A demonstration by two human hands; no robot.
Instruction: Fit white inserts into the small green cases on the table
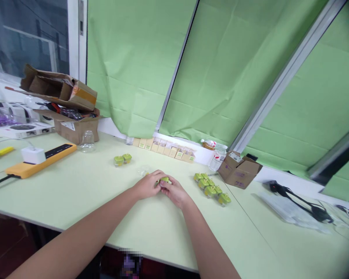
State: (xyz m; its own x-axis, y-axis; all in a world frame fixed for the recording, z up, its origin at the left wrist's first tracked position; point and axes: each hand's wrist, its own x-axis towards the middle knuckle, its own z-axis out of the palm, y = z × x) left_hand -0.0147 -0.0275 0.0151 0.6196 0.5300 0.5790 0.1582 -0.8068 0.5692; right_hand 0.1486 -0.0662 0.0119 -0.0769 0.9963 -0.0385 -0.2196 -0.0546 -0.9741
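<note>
My left hand [147, 186] and my right hand [176, 191] meet over the middle of the table, fingers closed around a small green-lidded container [164, 179]. Fingers hide most of its body. Just behind my left hand lies a clear plastic piece [144, 169], too blurred to name. Two similar green-lidded containers [119, 160] stand further left. To the right of my hands, several more green-lidded containers [210, 191] with see-through bodies are grouped in rows, small loops on their lids.
A row of small tan boxes [163, 147] lines the back edge. On the left are an orange power strip [40, 164], a clear plastic bottle-like piece [87, 142] and stacked cardboard boxes [75, 130]. An open carton [237, 170], bottles [217, 159] and a black headset-like item [299, 201] stand right.
</note>
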